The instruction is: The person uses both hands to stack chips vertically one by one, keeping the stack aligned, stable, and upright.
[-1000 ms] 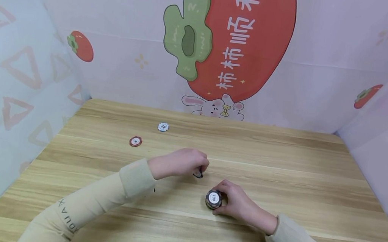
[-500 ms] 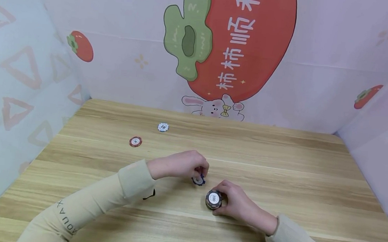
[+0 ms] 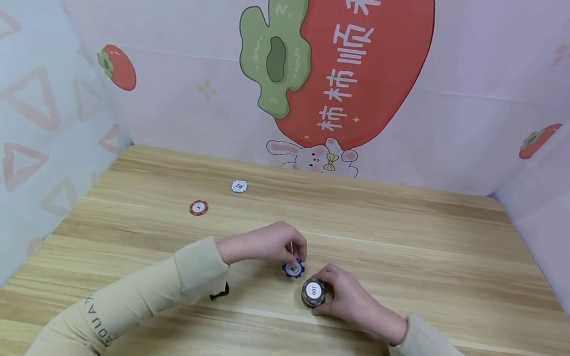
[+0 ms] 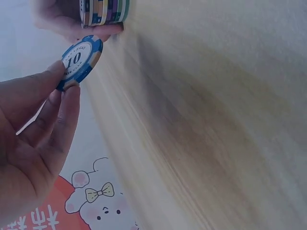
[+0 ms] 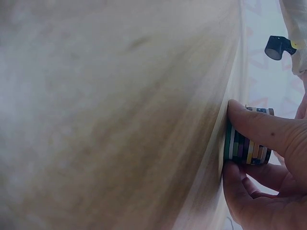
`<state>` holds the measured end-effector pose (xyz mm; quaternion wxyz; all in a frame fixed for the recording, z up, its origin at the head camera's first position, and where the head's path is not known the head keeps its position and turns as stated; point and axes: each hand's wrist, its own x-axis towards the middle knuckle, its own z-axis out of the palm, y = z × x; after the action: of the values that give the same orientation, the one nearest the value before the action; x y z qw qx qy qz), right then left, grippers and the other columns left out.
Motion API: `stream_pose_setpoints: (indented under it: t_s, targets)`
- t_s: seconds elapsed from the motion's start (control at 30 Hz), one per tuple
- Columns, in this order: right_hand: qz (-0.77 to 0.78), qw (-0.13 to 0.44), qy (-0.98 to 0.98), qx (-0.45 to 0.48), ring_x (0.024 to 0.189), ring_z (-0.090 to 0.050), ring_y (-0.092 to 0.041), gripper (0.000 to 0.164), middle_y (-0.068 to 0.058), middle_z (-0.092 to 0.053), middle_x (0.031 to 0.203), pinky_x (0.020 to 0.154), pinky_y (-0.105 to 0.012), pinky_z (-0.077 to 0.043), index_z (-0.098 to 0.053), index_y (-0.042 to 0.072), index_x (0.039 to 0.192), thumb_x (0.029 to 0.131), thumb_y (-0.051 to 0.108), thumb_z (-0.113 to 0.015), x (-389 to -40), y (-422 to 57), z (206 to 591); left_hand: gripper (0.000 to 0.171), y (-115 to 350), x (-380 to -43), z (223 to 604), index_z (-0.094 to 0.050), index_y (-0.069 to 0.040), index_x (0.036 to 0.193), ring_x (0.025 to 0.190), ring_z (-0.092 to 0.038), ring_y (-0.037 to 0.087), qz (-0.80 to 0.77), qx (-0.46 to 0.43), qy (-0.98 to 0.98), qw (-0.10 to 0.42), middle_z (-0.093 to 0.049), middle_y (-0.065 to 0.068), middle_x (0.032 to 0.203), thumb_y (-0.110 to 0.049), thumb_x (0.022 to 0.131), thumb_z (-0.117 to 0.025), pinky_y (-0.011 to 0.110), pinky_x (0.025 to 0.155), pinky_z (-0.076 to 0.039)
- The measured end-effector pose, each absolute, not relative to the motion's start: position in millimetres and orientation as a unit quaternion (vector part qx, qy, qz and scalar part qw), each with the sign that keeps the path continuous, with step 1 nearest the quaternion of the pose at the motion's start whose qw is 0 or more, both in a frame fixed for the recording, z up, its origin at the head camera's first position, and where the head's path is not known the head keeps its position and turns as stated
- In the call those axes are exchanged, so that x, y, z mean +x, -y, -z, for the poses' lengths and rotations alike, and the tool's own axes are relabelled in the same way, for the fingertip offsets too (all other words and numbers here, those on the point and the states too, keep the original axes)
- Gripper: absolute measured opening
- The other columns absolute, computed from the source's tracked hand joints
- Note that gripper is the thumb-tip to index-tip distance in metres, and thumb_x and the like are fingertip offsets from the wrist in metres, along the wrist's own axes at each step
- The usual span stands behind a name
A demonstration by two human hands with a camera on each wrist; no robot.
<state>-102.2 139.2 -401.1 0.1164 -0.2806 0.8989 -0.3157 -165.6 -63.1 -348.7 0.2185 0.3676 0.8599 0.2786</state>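
Note:
Between thumb and fingertips, my left hand (image 3: 277, 244) pinches a blue-and-white poker chip (image 4: 78, 61) marked 10. In the head view that chip is tilted, just above and left of the stack. My right hand (image 3: 351, 298) grips the sides of a short stack of poker chips (image 3: 313, 292) standing on the table. A dark chip marked 100 tops the stack. Green, purple, yellow, orange and other coloured edges show below it in the right wrist view, with the green one (image 5: 228, 143) lowest against the wood.
Two single chips lie flat at the back left of the wooden table (image 3: 412, 227): a white one (image 3: 239, 186) marked 10 and a red one (image 3: 199, 207) marked 5. Patterned cloth walls (image 3: 170, 107) rise at the back and sides. Black wrist cameras sit under both sleeves.
My left hand has turned the pinched chip so its face shows more, and the chip has come slightly nearer the stack. The right hand and the stack have stayed in place.

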Motion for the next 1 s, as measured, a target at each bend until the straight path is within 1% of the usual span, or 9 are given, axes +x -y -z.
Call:
stream_pose_setpoints:
  t_s: [0.17, 0.3, 0.4, 0.6, 0.77, 1.0]
  targets:
    - [0.317, 0.106, -0.896, -0.293, 0.089, -0.056, -0.016, 0.046, 0.002, -0.056, 0.095, 0.081, -0.032, -0.048, -0.064, 0.003, 0.101, 0.061, 0.011, -0.084, -101.3, -139.9, 401.6, 0.008, 63.4, -166.3, 352.2, -0.067, -0.005, 0.081, 0.068, -0.053, 0.006, -0.324, 0.335, -0.854, 0.233, -0.061, -0.001, 0.073, 0.001, 0.077, -0.070, 0.018, 0.060, -0.045]
    - [0.318, 0.102, -0.895, -0.297, 0.089, -0.057, -0.017, 0.046, 0.001, -0.057, 0.096, 0.081, -0.032, -0.047, -0.064, 0.003, 0.102, 0.061, 0.011, -0.083, -101.1, -140.1, 401.8, 0.008, 63.2, -165.6, 354.6, -0.068, -0.001, 0.084, 0.065, -0.054, 0.007, -0.372, 0.283, -0.843, 0.266, -0.061, 0.001, 0.071, 0.002, 0.077, -0.069, 0.025, 0.060, -0.051]
    - [0.320, 0.097, -0.893, -0.303, 0.089, -0.056, -0.017, 0.046, 0.000, -0.057, 0.097, 0.080, -0.032, -0.047, -0.064, 0.002, 0.102, 0.061, 0.012, -0.083, -101.6, -140.8, 401.1, 0.009, 63.1, -164.6, 357.2, -0.067, 0.002, 0.087, 0.061, -0.055, 0.009, -0.407, 0.243, -0.830, 0.293, -0.061, 0.003, 0.071, 0.003, 0.078, -0.068, 0.031, 0.060, -0.054]
    - [0.324, 0.083, -0.888, -0.316, 0.085, -0.056, -0.015, 0.046, 0.001, -0.057, 0.094, 0.077, -0.029, -0.048, -0.064, 0.002, 0.100, 0.060, 0.013, -0.084, -102.4, -142.1, 401.1, 0.013, 61.0, -160.1, 361.8, -0.065, 0.008, 0.090, 0.060, -0.057, 0.010, -0.454, 0.193, -0.806, 0.327, -0.063, 0.007, 0.073, 0.007, 0.078, -0.066, 0.027, 0.059, -0.053]
    - [0.321, 0.077, -0.889, -0.318, 0.083, -0.055, -0.014, 0.044, 0.002, -0.056, 0.092, 0.076, -0.028, -0.048, -0.064, 0.002, 0.097, 0.059, 0.012, -0.084, -101.8, -141.8, 401.6, 0.013, 57.6, -155.3, 366.7, -0.065, 0.009, 0.090, 0.058, -0.057, 0.010, -0.469, 0.166, -0.802, 0.330, -0.064, 0.008, 0.073, 0.008, 0.078, -0.066, 0.025, 0.057, -0.053]
    - [0.322, 0.090, -0.888, -0.314, 0.084, -0.055, -0.013, 0.043, 0.003, -0.056, 0.092, 0.076, -0.028, -0.048, -0.064, 0.002, 0.097, 0.060, 0.013, -0.084, -101.8, -142.3, 401.5, 0.011, 50.1, -146.0, 371.6, -0.065, 0.010, 0.088, 0.056, -0.057, 0.009, -0.482, 0.136, -0.800, 0.331, -0.065, 0.010, 0.072, 0.009, 0.077, -0.067, 0.024, 0.057, -0.053]
